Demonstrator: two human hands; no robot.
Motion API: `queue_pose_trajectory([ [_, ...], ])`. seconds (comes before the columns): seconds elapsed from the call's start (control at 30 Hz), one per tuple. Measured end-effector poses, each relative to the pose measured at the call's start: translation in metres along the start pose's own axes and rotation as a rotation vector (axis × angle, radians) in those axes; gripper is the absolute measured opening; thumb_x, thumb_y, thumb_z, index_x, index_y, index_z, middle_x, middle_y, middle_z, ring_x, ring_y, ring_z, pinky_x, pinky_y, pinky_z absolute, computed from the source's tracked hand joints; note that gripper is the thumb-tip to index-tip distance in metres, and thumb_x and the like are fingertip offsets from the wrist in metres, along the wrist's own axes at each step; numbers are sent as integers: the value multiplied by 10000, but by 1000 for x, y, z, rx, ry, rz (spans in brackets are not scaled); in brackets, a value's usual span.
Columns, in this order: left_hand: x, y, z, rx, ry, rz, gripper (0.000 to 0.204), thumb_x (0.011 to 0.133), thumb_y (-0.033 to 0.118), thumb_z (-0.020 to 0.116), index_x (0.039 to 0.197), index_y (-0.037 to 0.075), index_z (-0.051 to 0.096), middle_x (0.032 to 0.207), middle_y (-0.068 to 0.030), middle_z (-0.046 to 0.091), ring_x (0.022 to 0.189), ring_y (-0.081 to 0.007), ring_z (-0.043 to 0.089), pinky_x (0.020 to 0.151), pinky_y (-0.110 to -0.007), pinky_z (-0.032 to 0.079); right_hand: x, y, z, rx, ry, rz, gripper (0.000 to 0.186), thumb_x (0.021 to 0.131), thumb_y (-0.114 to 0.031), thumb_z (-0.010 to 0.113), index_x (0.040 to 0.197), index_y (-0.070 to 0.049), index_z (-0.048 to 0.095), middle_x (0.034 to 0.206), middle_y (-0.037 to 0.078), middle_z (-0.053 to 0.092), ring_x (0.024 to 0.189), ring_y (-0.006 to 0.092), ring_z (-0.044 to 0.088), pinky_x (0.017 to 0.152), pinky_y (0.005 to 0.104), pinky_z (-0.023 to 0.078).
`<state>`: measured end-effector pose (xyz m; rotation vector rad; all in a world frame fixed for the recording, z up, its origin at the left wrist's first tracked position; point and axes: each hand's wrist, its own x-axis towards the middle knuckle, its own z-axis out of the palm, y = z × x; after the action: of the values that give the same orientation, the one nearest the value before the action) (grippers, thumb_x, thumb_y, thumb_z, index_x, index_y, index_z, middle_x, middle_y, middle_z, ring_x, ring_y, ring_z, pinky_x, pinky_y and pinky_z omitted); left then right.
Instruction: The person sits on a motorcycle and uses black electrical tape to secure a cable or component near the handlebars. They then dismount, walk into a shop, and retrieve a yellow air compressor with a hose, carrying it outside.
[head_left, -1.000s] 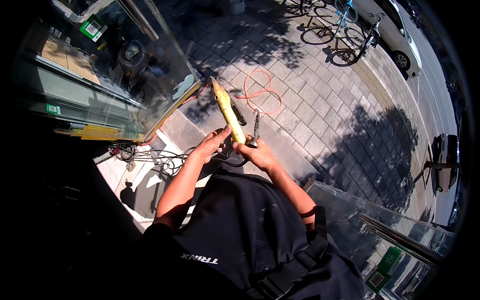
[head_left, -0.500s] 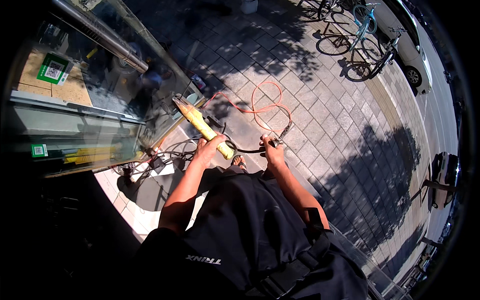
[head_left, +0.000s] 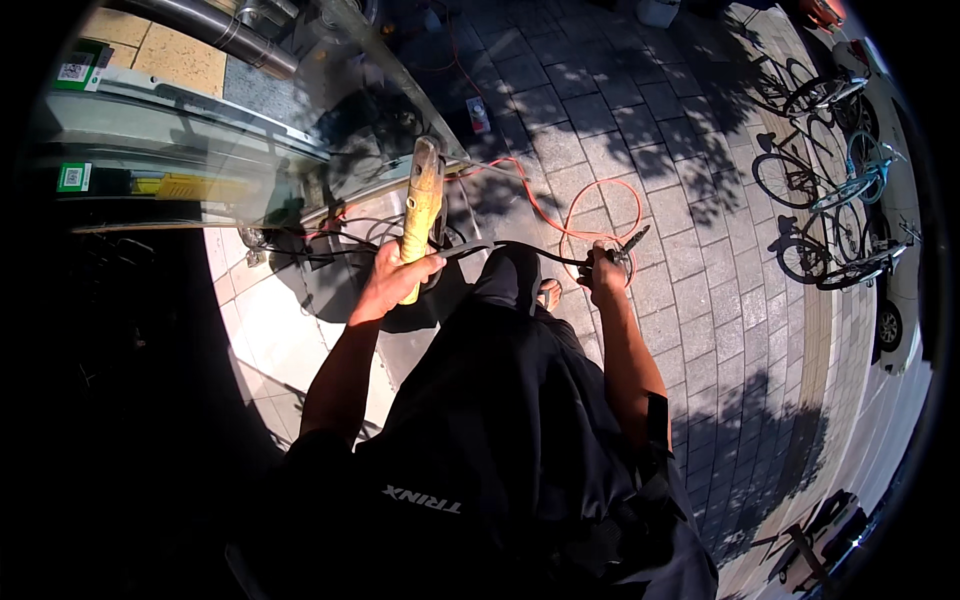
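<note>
My left hand is closed around the lower part of a long yellow wrapped handle, which stands nearly upright in the view and ends in a worn, brownish, narrowing tip. A black cable stretches from beside this hand across to my right hand. Closed fingers of the right hand grip a dark hose fitting, whose thin ridged end sticks out to the upper right. Its exact kind is partly hidden by the fingers. Just behind that hand, an orange hose lies looped on the paving.
A glass door frame rises at the left, with tangled dark cables at its foot. A small container stands on the paving. Parked bicycles and a white car line the right. My sandalled foot shows below.
The view has turned, so the doorway and bicycles sit differently. The yellow handle has swung from a leftward slant to nearly upright. My hands are farther apart, with the cable stretched between them.
</note>
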<state>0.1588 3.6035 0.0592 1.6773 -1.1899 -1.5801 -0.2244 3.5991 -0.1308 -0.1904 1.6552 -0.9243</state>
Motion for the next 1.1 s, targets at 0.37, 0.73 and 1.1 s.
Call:
queue_pose_trajectory([
  [0.37,-68,-117,-8,-597,866,-89,131,926,132,656,963,16,605,802,-130,694,626,-206,632,595,-340,532,108,-65,52,-96,-151,106,359,970,-369,698,951,-22,606,816,105,618,603,240,647,586,414,633],
  [0.73,-97,-125,14,-882,1262,76,156,973,225,603,888,101,564,720,-50,617,647,-157,563,625,-310,470,166,-95,139,-822,-299,78,370,975,-353,681,923,12,658,745,103,654,571,215,671,539,358,609],
  [1.1,-285,-92,106,-863,1789,399,198,973,245,706,1099,111,632,972,-21,671,758,-198,605,745,-357,550,271,-145,191,-608,-309,236,242,1027,-330,623,972,-101,569,849,87,611,699,287,626,711,550,612],
])
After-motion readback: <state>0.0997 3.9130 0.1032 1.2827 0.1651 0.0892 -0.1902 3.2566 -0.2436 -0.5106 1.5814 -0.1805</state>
